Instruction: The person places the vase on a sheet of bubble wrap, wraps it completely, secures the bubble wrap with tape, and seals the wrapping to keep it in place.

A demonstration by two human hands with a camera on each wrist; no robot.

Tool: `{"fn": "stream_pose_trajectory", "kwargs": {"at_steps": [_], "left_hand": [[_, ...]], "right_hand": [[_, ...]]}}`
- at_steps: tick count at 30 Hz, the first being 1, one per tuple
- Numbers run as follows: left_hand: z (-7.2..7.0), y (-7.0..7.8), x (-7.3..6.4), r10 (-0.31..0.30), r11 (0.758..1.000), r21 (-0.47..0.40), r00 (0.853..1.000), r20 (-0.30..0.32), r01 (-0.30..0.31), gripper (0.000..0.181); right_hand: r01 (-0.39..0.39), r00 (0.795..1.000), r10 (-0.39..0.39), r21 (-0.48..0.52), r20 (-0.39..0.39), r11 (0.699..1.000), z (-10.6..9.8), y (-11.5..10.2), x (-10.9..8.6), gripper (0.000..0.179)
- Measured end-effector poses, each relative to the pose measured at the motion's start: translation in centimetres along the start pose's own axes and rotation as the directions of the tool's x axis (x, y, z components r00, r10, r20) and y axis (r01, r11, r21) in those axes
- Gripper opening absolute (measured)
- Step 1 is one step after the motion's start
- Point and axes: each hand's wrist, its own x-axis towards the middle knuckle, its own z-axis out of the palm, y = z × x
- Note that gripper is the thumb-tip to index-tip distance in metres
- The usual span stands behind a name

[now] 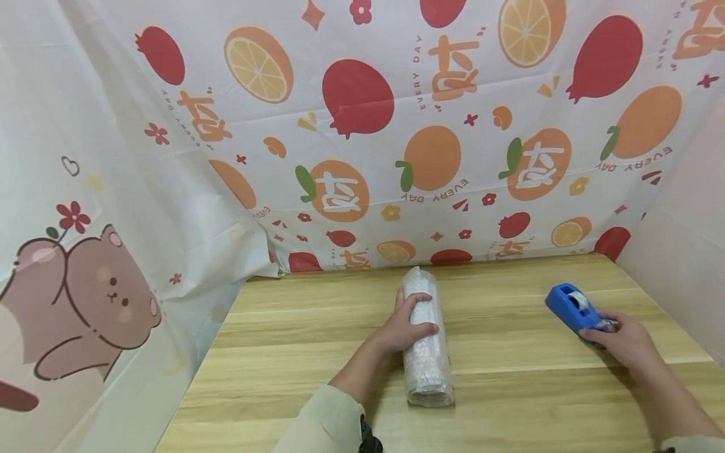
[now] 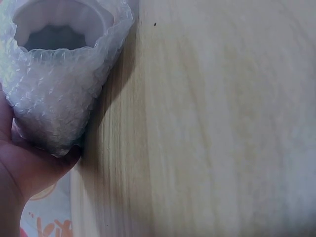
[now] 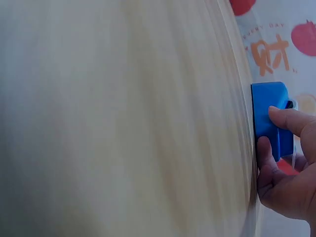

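A long bundle of clear bubble wrap (image 1: 428,365) lies lengthwise on the wooden table, its near end round and open. My left hand (image 1: 403,328) grips it from the left side, fingers over the top and thumb lower down. Inside the wrap, the left wrist view shows a pale vessel with a wavy inner wall (image 2: 96,22). Off to the right, my right hand (image 1: 623,343) holds the near end of a blue tape dispenser (image 1: 564,306). A white roll of tape (image 1: 578,299) sits in the dispenser. Thumb and fingers press its blue side in the right wrist view.
The light wooden table (image 1: 306,333) carries both things. A fruit-printed white cloth (image 1: 362,151) hangs along its back edge. Another cloth with a printed bear (image 1: 107,296) drapes down the left side, and a pale wall (image 1: 685,251) borders the right.
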Motion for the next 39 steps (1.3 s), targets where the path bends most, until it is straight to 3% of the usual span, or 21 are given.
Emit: {"fn": "stream_pose_trajectory", "kwargs": {"at_steps": [4, 8, 14, 18, 23, 29, 32, 36, 39], "left_hand": [[0.0, 0.0, 0.1, 0.006, 1.000, -0.003, 1.000, -0.002, -0.006, 0.056], [-0.2, 0.0, 0.2, 0.012, 1.000, -0.020, 1.000, -0.011, -0.012, 0.055], [-0.1, -0.1, 0.3, 0.011, 1.000, -0.022, 1.000, -0.019, -0.011, 0.054], [0.1, 0.0, 0.2, 0.012, 1.000, -0.019, 1.000, -0.011, -0.012, 0.055], [0.1, 0.1, 0.1, 0.009, 1.000, -0.024, 1.000, -0.013, -0.009, 0.055], [-0.2, 0.1, 0.1, 0.016, 1.000, -0.026, 1.000, -0.027, -0.017, 0.055], [-0.2, 0.1, 0.0, 0.015, 1.000, -0.019, 0.999, -0.028, -0.016, 0.055], [-0.1, 0.0, 0.0, 0.014, 1.000, -0.009, 1.000, -0.025, -0.015, 0.054], [0.1, -0.1, 0.0, 0.010, 1.000, -0.009, 1.000, -0.017, -0.010, 0.054]], "right_hand": [[0.062, 0.998, -0.062, -0.033, -0.005, 0.998, 1.7, -2.0, 0.3, 0.090], [0.108, 0.994, -0.109, -0.041, -0.001, 0.993, 3.9, -5.3, 0.7, 0.088], [0.124, 0.992, -0.124, -0.023, -0.002, 0.992, 7.9, -10.3, 1.2, 0.089], [0.135, 0.991, -0.135, -0.030, 0.000, 0.990, 9.3, -12.1, 1.4, 0.086], [0.128, 0.992, -0.128, -0.007, 0.021, 0.992, 9.5, -12.4, 1.5, 0.084], [0.097, 0.989, -0.117, 0.202, 0.090, 0.975, 8.6, -11.3, 1.5, 0.082], [0.080, 0.983, -0.128, 0.316, 0.135, 0.945, 8.4, -10.4, 1.5, 0.074], [0.038, 0.963, -0.164, 0.497, 0.212, 0.867, 8.1, -9.2, 1.5, 0.063], [0.008, 0.956, -0.175, 0.574, 0.236, 0.819, 7.9, -8.6, 1.6, 0.060]]}}
